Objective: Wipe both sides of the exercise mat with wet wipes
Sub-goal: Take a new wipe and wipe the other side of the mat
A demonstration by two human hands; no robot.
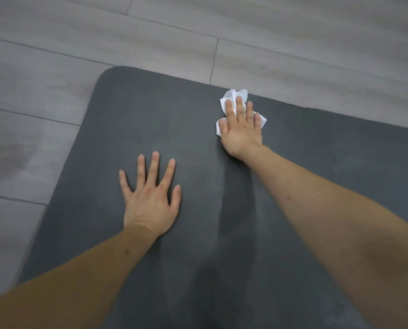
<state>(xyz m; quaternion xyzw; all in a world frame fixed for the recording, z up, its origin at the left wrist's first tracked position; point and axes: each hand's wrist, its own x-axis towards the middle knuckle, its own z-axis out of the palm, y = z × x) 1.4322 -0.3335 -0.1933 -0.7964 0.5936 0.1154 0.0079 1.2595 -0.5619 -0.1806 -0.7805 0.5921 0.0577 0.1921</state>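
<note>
On the floor (55, 67), seen from the head camera: grey wood-look planks laid in long boards, with thin dark seams running across and a short cross-joint near the upper middle. Lit softly, with a dim shadow patch on the planks at left. Spread flat over those planks, a dark grey exercise mat (150, 115), rounded at its far left corner, filling the middle and lower part of the view and running off the right and bottom edges. Faint lighter smears and darker streaks down the mat's centre. Near the mat's far edge, a crumpled white wet wipe (233, 95), lying on the mat and just short of the bare floor beyond. Pressed down on that wipe, the right hand (242, 129), fingers straight and slightly apart, wipe showing beyond the fingertips and at both sides of the hand. Lower and to the left, well apart from the wipe, the left hand (150, 200), palm down on the mat, fingers splayed wide, holding nothing. Both forearms bare, reaching in from the bottom corners.
</note>
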